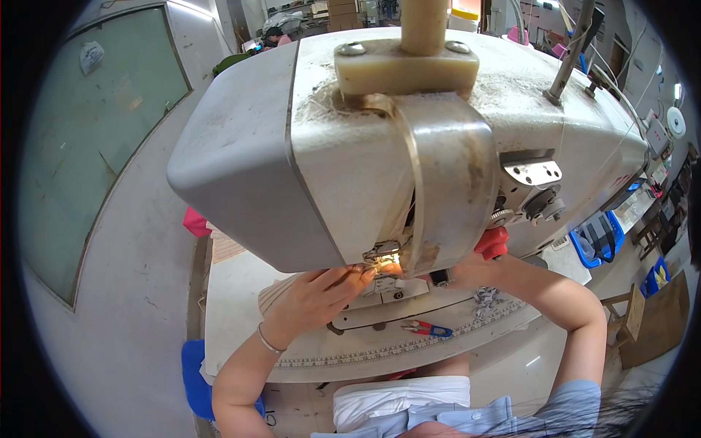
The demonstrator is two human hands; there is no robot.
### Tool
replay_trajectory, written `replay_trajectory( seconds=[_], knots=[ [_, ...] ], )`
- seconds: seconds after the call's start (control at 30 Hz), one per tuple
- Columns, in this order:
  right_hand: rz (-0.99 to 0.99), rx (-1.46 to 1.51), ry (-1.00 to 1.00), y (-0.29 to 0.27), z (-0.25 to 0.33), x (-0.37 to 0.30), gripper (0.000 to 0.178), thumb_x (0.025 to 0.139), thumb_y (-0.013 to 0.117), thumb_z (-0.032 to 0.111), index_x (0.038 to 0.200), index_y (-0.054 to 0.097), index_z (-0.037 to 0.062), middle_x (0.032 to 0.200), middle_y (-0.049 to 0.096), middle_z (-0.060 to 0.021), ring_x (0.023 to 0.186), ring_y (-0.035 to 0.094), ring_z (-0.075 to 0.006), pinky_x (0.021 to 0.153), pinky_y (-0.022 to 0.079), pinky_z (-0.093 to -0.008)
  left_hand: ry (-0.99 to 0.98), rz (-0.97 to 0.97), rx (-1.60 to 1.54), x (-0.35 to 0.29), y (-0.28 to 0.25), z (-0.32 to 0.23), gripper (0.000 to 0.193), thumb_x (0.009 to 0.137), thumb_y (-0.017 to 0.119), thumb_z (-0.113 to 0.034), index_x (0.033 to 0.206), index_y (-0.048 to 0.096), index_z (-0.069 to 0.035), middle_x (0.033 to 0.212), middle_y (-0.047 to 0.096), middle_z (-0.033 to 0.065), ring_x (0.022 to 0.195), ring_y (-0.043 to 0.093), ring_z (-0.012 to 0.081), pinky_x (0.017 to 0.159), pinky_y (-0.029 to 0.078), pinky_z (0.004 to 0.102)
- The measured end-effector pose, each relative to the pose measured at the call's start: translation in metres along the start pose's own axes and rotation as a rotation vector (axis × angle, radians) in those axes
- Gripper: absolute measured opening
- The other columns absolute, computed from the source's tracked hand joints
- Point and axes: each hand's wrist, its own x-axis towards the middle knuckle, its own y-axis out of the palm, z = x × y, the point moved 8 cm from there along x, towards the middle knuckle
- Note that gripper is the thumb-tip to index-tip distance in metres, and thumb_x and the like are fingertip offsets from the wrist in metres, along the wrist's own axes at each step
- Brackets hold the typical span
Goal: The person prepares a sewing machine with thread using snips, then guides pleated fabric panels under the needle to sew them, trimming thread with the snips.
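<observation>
A large white industrial sewing machine (365, 168) fills the middle of the view. My left hand (314, 296) reaches in from the left, its fingers pinched together at the lit needle area (385, 261). What lies between those fingertips is too small to make out. Beige striped cloth (273, 293) shows beside and beneath this hand. My right hand (467, 271) comes from the right and passes behind the machine head's lower edge, near the red knob (492, 242). Most of its fingers are hidden. Thread snips (428, 328) with red and blue handles lie on the table in front.
A measuring tape strip (365, 358) runs along the curved front edge of the white table (241, 343). Grey scraps (487, 301) lie near my right forearm. A blue basket (597, 239) and a wooden stool (626, 317) stand at the right. Another person (276, 36) is far back.
</observation>
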Motion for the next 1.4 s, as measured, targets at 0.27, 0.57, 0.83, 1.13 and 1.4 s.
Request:
replay_trajectory(
  seconds=[0.27,0.57,0.83,1.13,1.4],
  knots=[
    [0.079,0.089,0.159,-0.003,-0.008,-0.003,0.012,0.086,0.060,0.029,0.093,0.059,0.0196,0.085,0.061,-0.0041,0.061,0.062,-0.0258,0.049,0.053,-0.0362,0.018,-0.056,-0.028,0.003,-0.003,0.005,0.031,0.070,0.072,-0.006,0.101,0.071,-0.010,0.092,0.061,-0.0033,0.084,0.063,0.0119,0.068,0.055,0.0265],
    [0.230,0.405,0.361,0.008,-0.017,0.001,0.023,0.091,0.052,0.038,0.106,0.055,0.0206,0.093,0.066,-0.0075,0.076,0.066,-0.0285,0.062,0.056,-0.0385,-0.047,-0.203,-0.093,0.008,-0.017,0.016,0.016,0.076,0.073,-0.012,0.090,0.065,-0.008,0.082,0.058,-0.0055,0.078,0.059,0.0093,0.061,0.048,0.0263],
    [0.417,0.151,0.457,-0.010,-0.017,0.003,0.027,0.091,0.048,0.043,0.110,0.053,0.0238,0.091,0.066,-0.0077,0.075,0.066,-0.0290,0.060,0.056,-0.0394,-0.058,-0.262,-0.048,0.008,-0.015,0.020,0.012,0.074,0.076,-0.012,0.074,0.065,-0.008,0.074,0.050,-0.0051,0.069,0.054,0.0099,0.056,0.047,0.0262],
    [0.203,0.106,0.335,0.009,-0.026,-0.009,0.027,0.091,0.050,0.045,0.106,0.053,0.0225,0.081,0.066,-0.0093,0.064,0.066,-0.0296,0.051,0.054,-0.0403,-0.050,-0.279,-0.067,-0.001,-0.003,0.020,0.017,0.075,0.076,-0.011,0.071,0.060,-0.007,0.073,0.046,-0.0033,0.067,0.053,0.0101,0.053,0.046,0.0258],
    [0.149,0.032,0.303,0.027,-0.032,-0.013,0.029,0.091,0.052,0.042,0.100,0.056,0.0151,0.072,0.065,-0.0107,0.058,0.064,-0.0311,0.049,0.053,-0.0411,-0.136,-0.218,-0.145,-0.008,0.008,0.023,0.012,0.071,0.072,-0.007,0.080,0.064,-0.007,0.084,0.054,0.0017,0.073,0.058,0.0168,0.062,0.049,0.0319]
  ],
)
